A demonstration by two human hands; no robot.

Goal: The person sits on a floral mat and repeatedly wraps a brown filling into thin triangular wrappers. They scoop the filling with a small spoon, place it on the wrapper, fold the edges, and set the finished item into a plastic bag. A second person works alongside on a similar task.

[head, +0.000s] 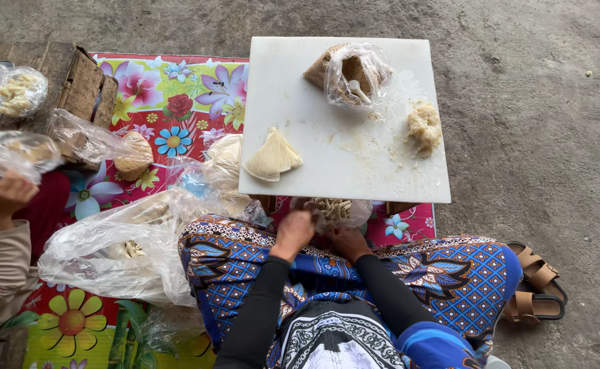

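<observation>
I sit on the ground in patterned trousers with a white board in front of my knees. My left hand and my right hand are both on a small clear plastic bag of pale rolled pieces at the board's near edge. On the board lie a stack of thin pale wrappers, a clear bag of brown filling with a white spoon, and a lump of crumbly filling.
A flowered mat lies to the left with large clear plastic bags and more wrappers. Another person's hand holds a bag at far left, near a wooden crate. Brown sandals rest on the concrete at right.
</observation>
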